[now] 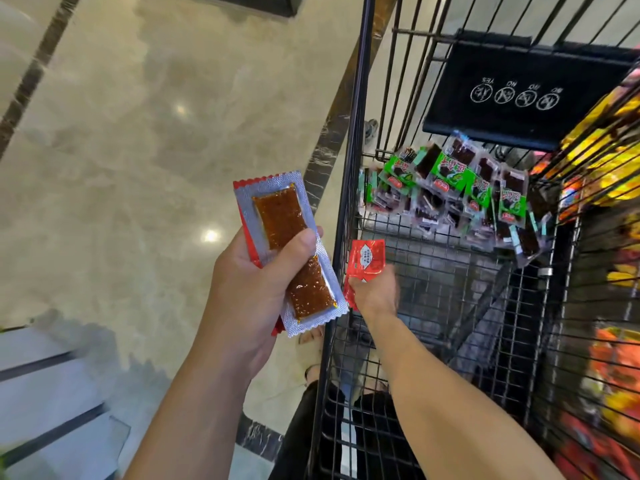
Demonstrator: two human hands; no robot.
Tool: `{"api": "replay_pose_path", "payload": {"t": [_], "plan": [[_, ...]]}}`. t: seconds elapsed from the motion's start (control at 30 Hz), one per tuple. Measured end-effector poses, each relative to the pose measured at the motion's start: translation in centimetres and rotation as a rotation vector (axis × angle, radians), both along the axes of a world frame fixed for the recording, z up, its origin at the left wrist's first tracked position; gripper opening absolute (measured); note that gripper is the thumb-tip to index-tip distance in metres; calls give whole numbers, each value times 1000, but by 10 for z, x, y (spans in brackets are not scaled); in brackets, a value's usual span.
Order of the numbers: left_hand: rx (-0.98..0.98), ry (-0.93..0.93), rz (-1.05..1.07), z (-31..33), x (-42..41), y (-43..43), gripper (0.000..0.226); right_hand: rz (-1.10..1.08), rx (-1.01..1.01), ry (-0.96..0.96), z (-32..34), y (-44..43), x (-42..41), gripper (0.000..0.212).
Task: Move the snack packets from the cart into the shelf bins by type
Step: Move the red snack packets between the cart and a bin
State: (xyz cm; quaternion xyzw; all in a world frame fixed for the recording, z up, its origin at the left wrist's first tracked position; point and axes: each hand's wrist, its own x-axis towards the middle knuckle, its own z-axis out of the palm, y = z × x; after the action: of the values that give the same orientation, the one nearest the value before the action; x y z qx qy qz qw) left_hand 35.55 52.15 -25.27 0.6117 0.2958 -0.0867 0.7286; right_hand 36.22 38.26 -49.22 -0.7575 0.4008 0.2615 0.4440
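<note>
Your left hand (256, 282) was closed around a small stack of snacks, with your thumb pressed across the front. On top lay a silver packet (277, 216) with a see-through window that showed a brown-red strip inside. Red edges (254, 258) stuck out from under it, but you could not count how many packets were below. Your right hand (375, 292) was just inside the left wall of the cart (349, 168), and it pinched the bottom end of a red packet (366, 259) that stood up from your fingers. That hand was a bit blurry, and most of its fingers were hidden behind it. Farther off, at the far end of the cart, a heap of green packets (450, 188) lay on the wire bottom. Above them hung a black flap (519, 91) with small white round signs, too small to read. Past the cart's right side were bright yellow and orange bags (602, 140), smeared and cut off by the edge. The cart stood on a shiny, pale stone floor (138, 133) with a dark stripe (31, 81) across it. Grey shapes (52, 393) at the bottom left were too blurry to tell.
</note>
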Motion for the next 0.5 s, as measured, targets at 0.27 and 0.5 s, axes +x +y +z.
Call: {"api": "replay_pose_path", "payload": {"t": [0.27,0.5], "plan": [[-2,-16,24,36,-1,-14,15,-218,256,-143,63,-61,-25,32],[-59,-67,-115,111,-8,-44,21,-206,392,-441,222,-126,-48,37]]}}
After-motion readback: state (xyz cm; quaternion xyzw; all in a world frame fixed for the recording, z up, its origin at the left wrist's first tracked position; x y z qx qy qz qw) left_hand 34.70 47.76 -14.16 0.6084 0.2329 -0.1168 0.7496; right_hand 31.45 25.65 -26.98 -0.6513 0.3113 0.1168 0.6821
